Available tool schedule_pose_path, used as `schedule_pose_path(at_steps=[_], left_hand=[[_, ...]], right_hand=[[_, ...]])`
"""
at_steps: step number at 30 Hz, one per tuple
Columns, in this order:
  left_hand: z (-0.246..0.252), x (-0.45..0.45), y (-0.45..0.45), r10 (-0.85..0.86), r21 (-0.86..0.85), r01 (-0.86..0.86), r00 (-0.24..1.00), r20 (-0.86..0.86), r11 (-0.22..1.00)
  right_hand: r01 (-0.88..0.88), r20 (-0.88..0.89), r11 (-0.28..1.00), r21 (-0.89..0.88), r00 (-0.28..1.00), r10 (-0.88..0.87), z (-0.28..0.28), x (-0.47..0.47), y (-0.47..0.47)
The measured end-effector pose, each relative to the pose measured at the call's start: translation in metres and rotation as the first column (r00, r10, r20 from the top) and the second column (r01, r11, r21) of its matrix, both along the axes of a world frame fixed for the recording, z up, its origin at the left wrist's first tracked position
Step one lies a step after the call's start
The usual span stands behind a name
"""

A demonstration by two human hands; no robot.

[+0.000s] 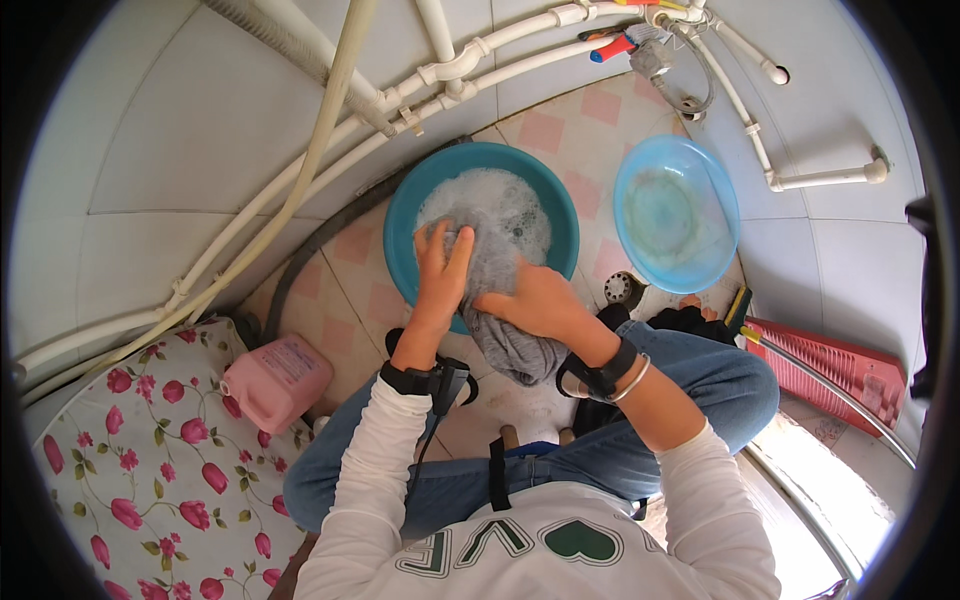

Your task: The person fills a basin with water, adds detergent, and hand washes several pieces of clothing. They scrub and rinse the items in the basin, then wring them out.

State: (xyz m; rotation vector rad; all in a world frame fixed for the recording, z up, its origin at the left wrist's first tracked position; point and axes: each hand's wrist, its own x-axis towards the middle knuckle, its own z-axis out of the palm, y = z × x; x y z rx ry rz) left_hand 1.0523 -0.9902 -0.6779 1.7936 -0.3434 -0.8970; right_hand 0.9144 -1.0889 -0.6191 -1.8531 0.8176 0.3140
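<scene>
A teal plastic basin (568,187) stands on the tiled floor before me, holding water and white suds (480,187). Grey knitted-looking fabric (491,259) stretches from the suds over the basin's near rim, and its lower end bunches up outside. On its left side, my left hand (442,262) rests over the cloth with thumb and fingers spread; whether its fingertips pinch the fabric is hard to tell. My right hand (536,304) grips the cloth near the rim, its thumb pointing left across it.
A translucent blue basin (679,214) leans by the right wall, near a floor drain (621,287). Left lie a pink plastic jug (277,382) and a flower-patterned cover (165,465). White pipes (360,112) and a grey hose (292,262) follow the wall. A red washboard-like plastic piece (832,375) is right.
</scene>
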Motion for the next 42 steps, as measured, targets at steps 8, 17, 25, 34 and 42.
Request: schedule_pose_path(at_steps=[8,17,25,34,42], left_hand=[[0.015,0.011,0.001,-0.050,-0.103,0.063,0.990,0.132,0.993],[0.101,-0.010,-0.026,0.052,-0.300,0.349,0.571,0.819,0.888],[0.051,0.023,0.030,0.459,-0.338,-0.582,0.803,-0.380,0.740],[0.044,0.041,0.021,-0.029,-0.169,-0.043,0.916,-0.401,0.985],[0.000,0.013,0.026,-0.284,0.236,0.271,0.959,0.023,0.933]], right_hand=[[-0.230,0.048,0.973,-0.032,0.972,0.231,-0.008,0.004,-0.008],[0.102,-0.211,-0.213,0.972,0.780,-0.589,-0.072,-0.018,0.057],[0.540,0.084,0.315,0.780,0.409,-0.909,-0.013,0.019,0.014],[0.136,0.743,0.811,-0.569,0.509,0.435,0.047,0.040,0.017],[-0.389,0.646,0.704,-0.594,0.292,0.705,-0.009,0.031,0.039]])
